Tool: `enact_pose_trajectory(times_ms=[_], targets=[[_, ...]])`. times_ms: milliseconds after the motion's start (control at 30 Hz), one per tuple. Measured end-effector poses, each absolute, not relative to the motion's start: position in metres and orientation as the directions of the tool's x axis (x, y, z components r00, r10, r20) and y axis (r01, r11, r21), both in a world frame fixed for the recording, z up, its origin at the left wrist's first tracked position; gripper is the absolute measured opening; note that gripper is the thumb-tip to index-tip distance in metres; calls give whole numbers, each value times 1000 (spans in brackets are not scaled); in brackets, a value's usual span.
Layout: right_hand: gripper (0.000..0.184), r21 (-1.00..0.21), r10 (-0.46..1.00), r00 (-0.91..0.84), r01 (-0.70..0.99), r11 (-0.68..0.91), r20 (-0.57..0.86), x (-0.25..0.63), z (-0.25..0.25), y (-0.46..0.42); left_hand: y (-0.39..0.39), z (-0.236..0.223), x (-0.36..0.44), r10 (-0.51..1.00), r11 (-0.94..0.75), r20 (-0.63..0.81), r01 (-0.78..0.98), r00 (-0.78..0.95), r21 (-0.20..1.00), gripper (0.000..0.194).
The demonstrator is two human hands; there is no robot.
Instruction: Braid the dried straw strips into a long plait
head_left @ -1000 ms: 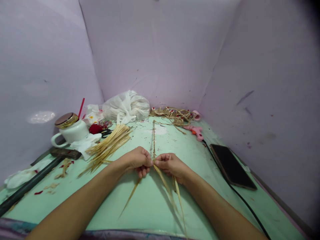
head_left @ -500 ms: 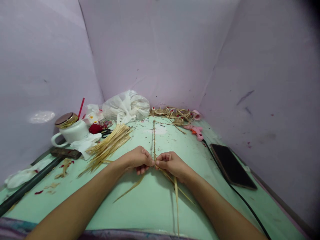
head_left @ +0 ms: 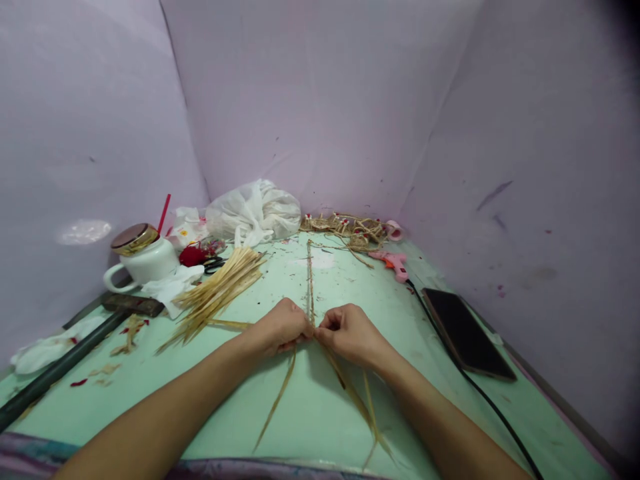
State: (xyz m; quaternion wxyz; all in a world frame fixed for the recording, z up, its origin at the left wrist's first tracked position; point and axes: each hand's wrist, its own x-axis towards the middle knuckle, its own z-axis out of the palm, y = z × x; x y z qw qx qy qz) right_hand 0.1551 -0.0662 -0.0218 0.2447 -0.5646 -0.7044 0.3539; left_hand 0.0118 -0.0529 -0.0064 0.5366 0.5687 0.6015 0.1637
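A thin braid of straw (head_left: 311, 283) runs straight away from me along the middle of the table. At its near end my left hand (head_left: 286, 325) and my right hand (head_left: 349, 333) meet, fingertips almost touching. My left hand pinches the braid's end, its fingers curled, and one loose straw strip (head_left: 277, 403) trails down from it toward me. Thumb and forefinger of my right hand pinch straw too, with more straw strips (head_left: 354, 395) hanging below it. The fingers hide the exact crossing of the strips. Left of my hands lies a bundle of dry straw (head_left: 223, 290).
Left: a hammer (head_left: 133, 305), a white mug (head_left: 153, 261), scissors (head_left: 215, 263) and crumpled tissue (head_left: 173, 287). Behind: a white plastic bag (head_left: 255, 213) and a heap of twine (head_left: 350, 230). Right: a pink glue gun (head_left: 393, 262), its black cord and a phone (head_left: 467, 333).
Both hands have shifted slightly right and closer to me along the braid. The left strip hangs more steeply, and the strips below my right hand have swung and lie differently.
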Motion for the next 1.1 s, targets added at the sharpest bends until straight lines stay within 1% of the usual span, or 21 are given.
enact_pose_trajectory(times_ms=[133, 200, 267, 367, 433, 467, 533, 567, 600, 633, 667, 700, 733, 767, 800, 833, 867, 900, 1000, 1100], targets=[[13, -660, 923, -350, 658, 363, 159, 152, -12, -79, -56, 2, 13, 842, 388, -505, 440, 188, 810, 11], [14, -602, 880, -417, 650, 464, 229, 150, -10, -83, -55, 2, 10, 835, 402, -512, 411, 203, 818, 10], [15, -563, 845, -455, 636, 529, 280, 150, -10, -85, -54, -1, 7, 834, 388, -496, 382, 241, 838, 11], [14, -527, 803, -494, 608, 594, 334, 151, -9, -85, -51, -5, 3, 854, 318, -424, 342, 303, 884, 12], [14, -524, 782, -520, 585, 619, 344, 152, -7, -85, -50, -7, 2, 868, 256, -368, 336, 334, 907, 10], [13, -543, 782, -529, 571, 615, 330, 153, -7, -85, -50, -6, 2, 870, 234, -350, 336, 346, 912, 8], [16, -628, 819, -501, 549, 551, 280, 155, -7, -82, -51, -4, 3, 878, 215, -327, 321, 349, 922, 5], [20, -687, 861, -434, 541, 485, 266, 156, -7, -80, -52, -1, 3, 883, 218, -319, 303, 344, 928, 5], [25, -756, 910, -332, 521, 397, 249, 156, -7, -77, -53, 2, 4, 885, 226, -318, 282, 340, 932, 6], [29, -832, 953, -214, 472, 294, 215, 157, -8, -74, -54, 5, 4, 887, 235, -317, 263, 335, 936, 7], [30, -906, 983, -113, 384, 180, 147, 157, -8, -71, -54, 8, 5, 889, 242, -318, 251, 330, 937, 8], [29, -962, 997, -71, 266, 59, 42, 156, -7, -69, -55, 10, 5, 889, 246, -320, 246, 329, 938, 7], [26, -988, 991, -104, 138, -69, -84, 155, -7, -68, -56, 12, 5, 887, 247, -321, 244, 332, 938, 6], [22, -980, 961, -194, 29, -196, -198, 154, -6, -68, -56, 13, 5, 888, 245, -318, 245, 333, 938, 6], [19, -952, 915, -293, -45, -303, -277, 152, -4, -69, -57, 14, 5, 889, 235, -311, 247, 337, 940, 6], [16, -925, 878, -360, -87, -370, -317, 149, -3, -70, -57, 13, 5, 889, 217, -298, 253, 348, 943, 6], [13, -913, 862, -383, -101, -395, -331, 147, -3, -71, -56, 12, 4, 888, 195, -283, 262, 363, 945, 6], [12, -915, 866, -371, -90, -393, -336, 145, -3, -73, -56, 10, 3, 886, 167, -267, 276, 379, 947, 6], [13, -943, 907, -259, 55, -329, -331, 140, -7, -74, -53, 3, 1, 882, 76, -225, 347, 415, 935, 7], [14, -958, 946, -196, 176, -226, -259, 138, -15, -71, -52, -2, -1, 899, -16, -195, 474, 392, 881, 8]])
